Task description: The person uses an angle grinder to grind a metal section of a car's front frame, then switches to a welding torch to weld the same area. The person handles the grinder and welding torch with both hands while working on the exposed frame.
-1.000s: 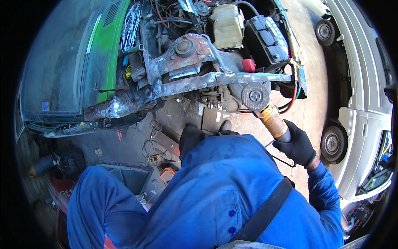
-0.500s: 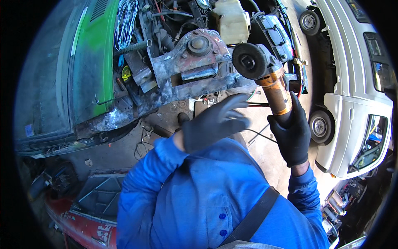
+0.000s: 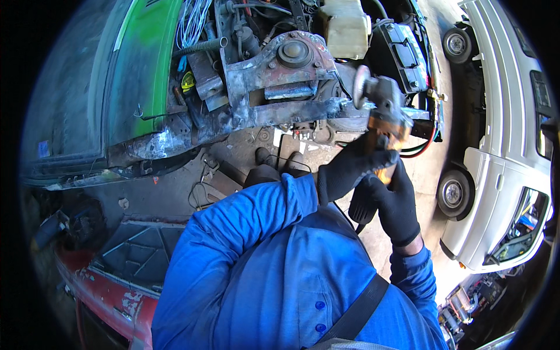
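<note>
An orange and black angle grinder [image 3: 386, 111] is held upright before me, its disc [image 3: 361, 87] edge-on to my view at the upper left of the tool. My left hand [image 3: 350, 170], in a black glove, wraps round the orange body from the left. Lower down, my right hand [image 3: 393, 205], gloved too, closes on the rear of the body near the dark handle end. Beyond the grinder lies the worn metal frame [image 3: 262, 114] of an engine bay, with a round mount [image 3: 293, 53] on a rusty bracket. The disc is close to this frame; contact cannot be told.
A black battery [image 3: 402, 55] and a cream plastic tank [image 3: 345, 35] sit behind the grinder. At left is a green body panel [image 3: 139, 81] with coiled wires [image 3: 194, 23]. A white vehicle [image 3: 496, 146] stands right, and a red panel [image 3: 111, 291] lower left. Tools lie on the floor.
My left hand has moved right and taken hold of the grinder's body. The grinder has turned, so its disc went from face-on to edge-on. My right hand has shifted lower on it.
</note>
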Demonstrator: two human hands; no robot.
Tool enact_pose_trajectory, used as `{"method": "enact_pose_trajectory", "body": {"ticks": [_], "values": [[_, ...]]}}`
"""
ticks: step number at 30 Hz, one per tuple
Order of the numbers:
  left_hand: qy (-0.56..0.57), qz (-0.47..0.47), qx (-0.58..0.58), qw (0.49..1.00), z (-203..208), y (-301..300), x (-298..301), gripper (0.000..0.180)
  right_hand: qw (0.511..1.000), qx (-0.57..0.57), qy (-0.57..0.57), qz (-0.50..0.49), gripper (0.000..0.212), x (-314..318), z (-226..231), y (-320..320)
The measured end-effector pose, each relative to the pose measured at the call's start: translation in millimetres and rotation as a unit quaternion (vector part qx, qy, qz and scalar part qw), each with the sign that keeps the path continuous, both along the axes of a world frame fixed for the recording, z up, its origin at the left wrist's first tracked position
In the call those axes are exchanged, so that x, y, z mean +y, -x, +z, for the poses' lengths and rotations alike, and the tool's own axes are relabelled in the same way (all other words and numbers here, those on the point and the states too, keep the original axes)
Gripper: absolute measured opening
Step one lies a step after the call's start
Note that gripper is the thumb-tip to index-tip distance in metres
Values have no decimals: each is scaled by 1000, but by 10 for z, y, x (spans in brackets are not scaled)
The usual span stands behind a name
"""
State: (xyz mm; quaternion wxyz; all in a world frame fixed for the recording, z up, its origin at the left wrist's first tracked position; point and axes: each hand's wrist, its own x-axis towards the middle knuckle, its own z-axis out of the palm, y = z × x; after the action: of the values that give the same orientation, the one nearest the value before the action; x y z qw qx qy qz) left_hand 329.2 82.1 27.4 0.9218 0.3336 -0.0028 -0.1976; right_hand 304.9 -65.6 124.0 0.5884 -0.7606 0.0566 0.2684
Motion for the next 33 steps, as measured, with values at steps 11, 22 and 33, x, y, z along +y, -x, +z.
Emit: {"method": "enact_pose_trajectory", "body": {"ticks": [11,22,33], "values": [[-220,-54,-152,962,8,147,-89,87,996,-78,25,-42,58,-198,-18,-161],[133,-114,92,980,176,155,83,76,984,-87,146,-49,51,187,148,-257],[-159,-48,-196,966,39,162,314,116,989,-64,42,-127,50,441,57,-235]]}}
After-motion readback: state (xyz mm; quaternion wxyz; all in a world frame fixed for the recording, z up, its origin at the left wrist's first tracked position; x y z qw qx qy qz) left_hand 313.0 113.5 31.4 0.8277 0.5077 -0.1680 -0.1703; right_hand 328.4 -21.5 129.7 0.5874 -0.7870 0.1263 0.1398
